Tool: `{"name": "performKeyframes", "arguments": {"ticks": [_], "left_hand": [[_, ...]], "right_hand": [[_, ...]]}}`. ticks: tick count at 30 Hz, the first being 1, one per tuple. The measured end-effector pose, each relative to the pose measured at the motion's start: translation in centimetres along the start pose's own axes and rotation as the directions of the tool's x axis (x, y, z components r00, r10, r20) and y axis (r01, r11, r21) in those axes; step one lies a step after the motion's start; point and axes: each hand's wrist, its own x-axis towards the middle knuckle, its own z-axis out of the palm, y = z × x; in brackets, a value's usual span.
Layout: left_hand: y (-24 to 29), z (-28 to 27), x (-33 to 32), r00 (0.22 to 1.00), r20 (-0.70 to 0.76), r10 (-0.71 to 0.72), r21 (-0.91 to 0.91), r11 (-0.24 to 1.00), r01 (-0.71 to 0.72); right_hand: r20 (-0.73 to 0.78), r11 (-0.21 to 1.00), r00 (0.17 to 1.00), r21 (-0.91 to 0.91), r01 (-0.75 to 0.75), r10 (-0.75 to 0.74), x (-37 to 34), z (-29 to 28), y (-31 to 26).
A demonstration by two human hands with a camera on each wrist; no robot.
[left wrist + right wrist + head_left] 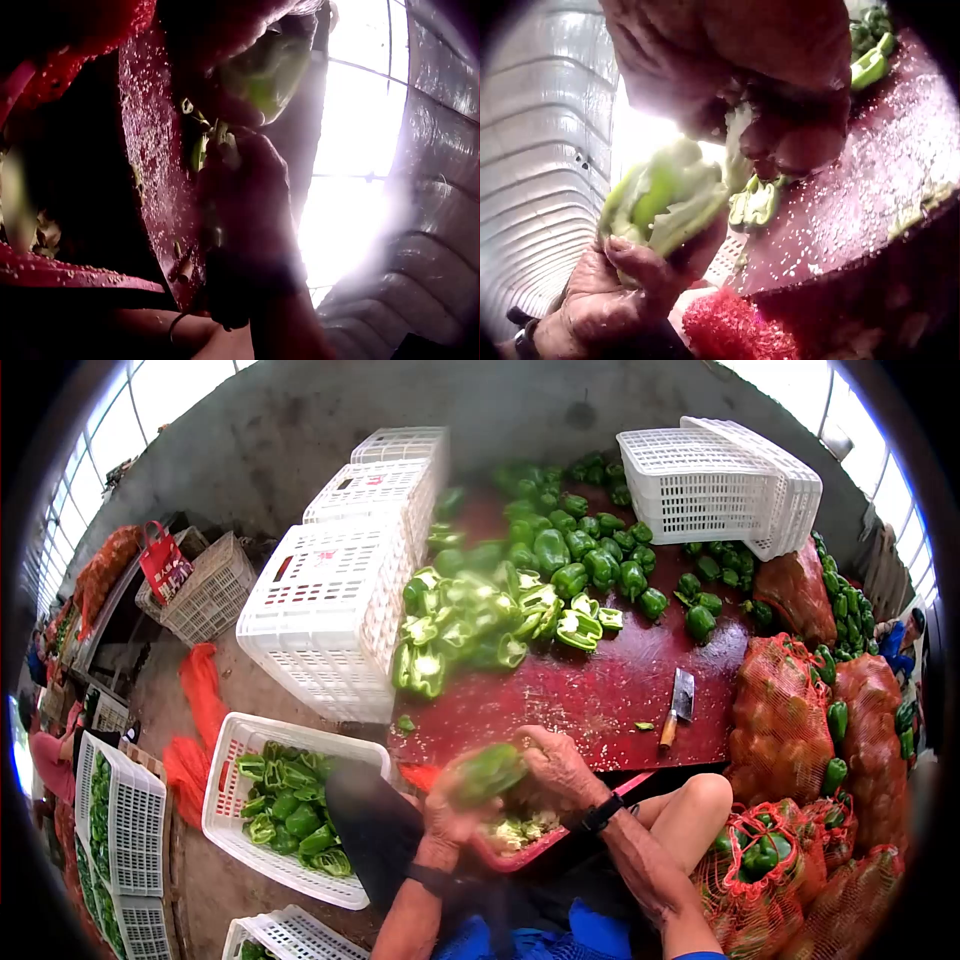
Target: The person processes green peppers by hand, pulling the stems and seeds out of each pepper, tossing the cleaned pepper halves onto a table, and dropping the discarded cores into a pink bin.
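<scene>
Gripping a cut green pepper (490, 775), the left hand (450, 805) has its fingers and thumb curled round the outside, and the right wrist view shows the hollow, pale inside. The right hand (565, 768) is just beside it, fingers curled in, pinching a torn pale piece (739, 142) at the pepper's edge. The pepper is held up in front of the body, by the near edge of the red counter (590, 705). Below the hands is a pink tub (503, 863) with pale scraps (522, 828) in it. On the counter, a cleaver (683, 695) lies flat, its wooden handle towards the person, with a small green bit (644, 726) to its left. Pale seeds are scattered over the red surface. Farther back, cut peppers (430, 665) are heaped at the left, and whole peppers (600, 568) lie behind and to the right of them. White crates (310, 590) stand left of the counter; a low crate (230, 800) nearer the person holds more green peppers (300, 820). Full mesh bags (780, 710) stand along the right side.
</scene>
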Motion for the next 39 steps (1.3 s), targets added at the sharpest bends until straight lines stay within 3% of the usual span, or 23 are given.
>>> {"name": "performKeyframes", "arguments": {"ticks": [5, 8, 11, 12, 14, 15, 16, 17, 18, 19, 20, 21, 23, 25, 26, 28, 29, 30, 31, 33, 35, 37, 39], "left_hand": [[-0.3, -1.3, 0.5, 0.998, 0.069, 0.009, -0.146, 0.989, 0.001], [0.0, -1.7, 0.2, 0.997, 0.07, 0.032, -0.159, 0.987, -0.02], [0.8, -0.3, 0.0, 0.998, -0.044, 0.04, -0.242, 0.969, -0.049], [0.8, -1.0, 0.2, 0.998, -0.061, 0.015, -0.275, 0.961, -0.032], [0.8, -0.3, 0.2, 0.999, 0.01, -0.052, -0.335, 0.941, 0.052], [0.3, -0.6, 0.4, 0.997, -0.066, -0.028, -0.228, 0.974, 0.012], [-0.4, -1.0, 0.7, 0.99, -0.139, 0.001, -0.114, 0.993, -0.017], [-1.1, -1.1, 0.9, 0.978, -0.207, 0.036, 0.006, 0.999, -0.035], [-1.6, -0.7, 1.0, 0.957, -0.289, 0.031, 0.061, 0.998, -0.014], [-1.9, -1.6, 1.1, 0.937, -0.347, 0.045, 0.204, 0.979, 0.029], [-2.4, -2.9, 1.5, 0.906, -0.28, 0.318, 0.62, 0.78, -0.083], [-2.9, -4.1, 1.8, 0.843, -0.103, 0.528, 0.901, 0.409, -0.147], [-3.4, -6.6, 2.2, 0.781, -0.005, 0.625, 0.954, 0.238, -0.184], [-3.9, -8.9, 3.0, 0.689, 0.049, 0.723, 0.958, 0.161, -0.237], [-3.8, -9.2, 3.1, 0.653, 0.006, 0.757, 0.955, 0.189, -0.228], [-3.0, -10.0, 2.8, 0.745, -0.438, 0.503, 0.532, 0.813, -0.236], [-1.4, -3.5, 1.1, 0.809, -0.299, 0.506, 0.672, 0.713, -0.197], [-2.3, -3.5, 1.3, 0.755, -0.323, 0.571, 0.788, 0.604, -0.12], [-2.7, -3.6, 1.4, 0.777, -0.357, 0.519, 0.722, 0.681, -0.123], [-3.4, -3.3, 1.6, 0.803, -0.319, 0.504, 0.629, 0.746, -0.219], [-2.7, -2.6, 1.2, 0.814, -0.211, 0.541, 0.68, 0.679, -0.275], [-3.8, -4.4, 1.7, 0.822, -0.191, 0.537, 0.702, 0.66, -0.268], [-3.7, -4.1, 1.5, 0.869, -0.253, 0.424, 0.703, 0.698, -0.136]], "right_hand": [[-0.132, 0.994, 0.986, -0.035, 0.1, -0.104, 0.5, -1.0, -1.8], [-0.161, 0.981, 0.987, -0.194, -0.03, -0.001, 0.0, -0.7, 0.5], [0.013, 0.956, 1.0, -0.293, -0.02, 0.025, -0.6, -1.7, 2.6], [0.19, 0.93, 0.981, -0.367, 0.027, 0.046, -0.4, -1.7, 3.2], [0.05, 0.975, 0.986, -0.169, -0.147, 0.157, -0.3, -1.5, 1.5], [-0.01, 0.972, 0.974, -0.062, -0.227, 0.226, -0.1, -1.7, 0.2], [0.163, 0.901, 0.91, 0.155, -0.406, 0.382, 0.0, -1.6, 0.8], [0.195, 0.99, 0.975, 0.065, -0.122, 0.107, -0.1, -1.4, 0.3], [0.25, 0.983, 0.953, -0.013, 0.182, -0.174, -0.1, -0.9, -0.8], [0.351, 0.99, 0.928, 0.107, 0.089, -0.122, -0.2, -0.5, -1.8], [0.448, 0.979, 0.891, 0.204, -0.028, -0.068, -0.3, -0.1, -2.8], [0.641, 0.758, 0.732, 0.353, -0.548, 0.231, -1.1, 0.7, -3.4], [0.484, 0.673, 0.833, 0.523, -0.522, 0.27, -2.5, 3.4, -3.9], [0.488, 0.754, 0.806, 0.373, -0.54, 0.335, -1.2, 1.8, -6.6], [0.354, 0.822, 0.883, 0.367, -0.435, 0.31, -0.7, 2.2, -5.9], [-0.001, 0.973, 0.994, 0.201, -0.111, 0.113, 0.5, 2.9, -4.9], [-0.071, 0.98, 0.992, 0.178, -0.092, 0.106, 1.5, 2.2, -7.0], [-0.174, 0.999, 0.984, -0.023, 0.037, -0.04, 2.2, 2.7, -5.9], [-0.29, 0.917, 0.922, -0.373, 0.138, -0.257, 2.4, 4.5, -1.7], [0.093, 0.727, 0.99, -0.672, 0.14, -0.104, 1.9, 5.4, 4.6], [-0.004, 0.781, 0.893, -0.487, 0.391, -0.45, 2.3, 5.7, 9.6], [0.041, 0.959, 0.999, -0.283, 0.015, -0.003, 5.0, 5.0, 6.4], [0.031, 0.957, 0.968, 0.15, -0.249, 0.247, 7.8, 4.5, 1.4]]}}
